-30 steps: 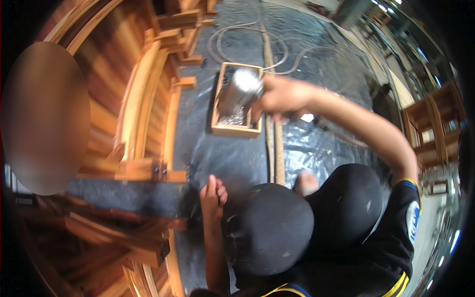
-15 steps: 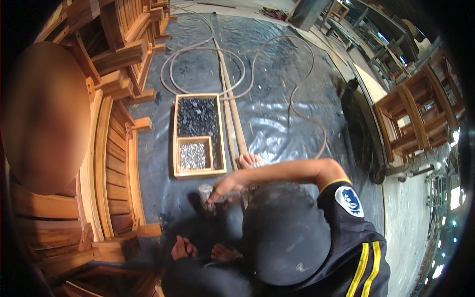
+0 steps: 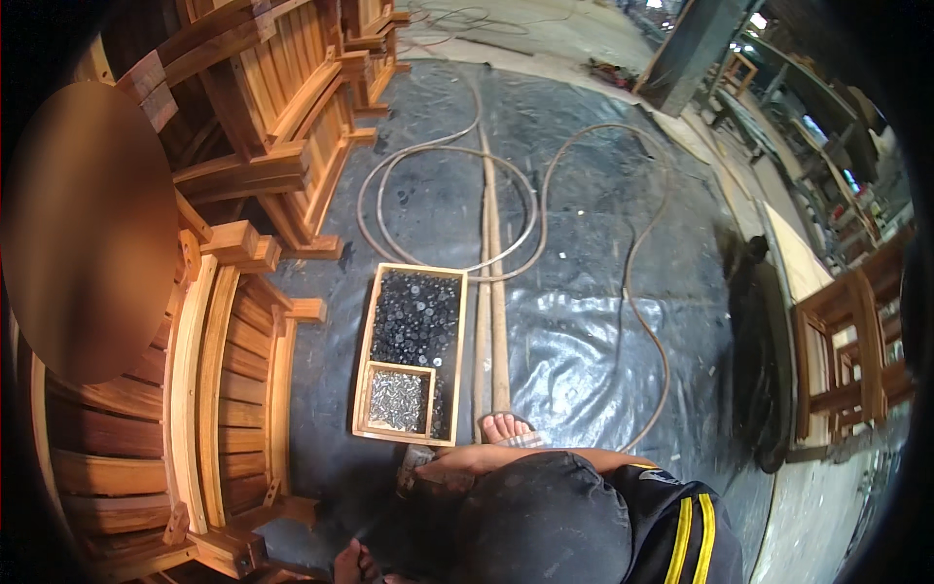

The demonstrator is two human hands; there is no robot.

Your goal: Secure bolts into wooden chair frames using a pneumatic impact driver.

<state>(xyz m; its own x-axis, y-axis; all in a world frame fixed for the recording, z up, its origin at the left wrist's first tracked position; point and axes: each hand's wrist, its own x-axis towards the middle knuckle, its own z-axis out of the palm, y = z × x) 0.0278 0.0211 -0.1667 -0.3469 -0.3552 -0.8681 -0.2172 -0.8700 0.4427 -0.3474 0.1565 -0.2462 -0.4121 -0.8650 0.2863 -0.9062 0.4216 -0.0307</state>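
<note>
My right hand (image 3: 449, 461) is closed around a hammer, its arm reaching in from the right past my bent knee (image 3: 550, 521) in dark trousers. The grey metal hammer head (image 3: 416, 457) is close to the near edge of a shallow wooden tray (image 3: 365, 389). Dark round plastic pieces (image 3: 418, 311) fill much of this tray. A smaller wooden box (image 3: 433, 401) inside it contains many small shiny metal pieces (image 3: 397, 397). At the lower edge my left hand (image 3: 350, 562) shows only partly, in shadow, its fingers curled; what they hold, if anything, is hidden.
Slatted wooden furniture (image 3: 248, 389) lines the left side. A looped hose (image 3: 535, 209) and two long strips (image 3: 491, 341) lie on the black floor sheet (image 3: 574, 331). My bare foot (image 3: 508, 428) rests beyond the knee. More wooden furniture (image 3: 846, 350) stands at right.
The view has shifted, so tray, hose and furniture sit lower and mostly further right. My right hand still grips the hammer, lower in view. The left hand has slid toward the lower edge.
</note>
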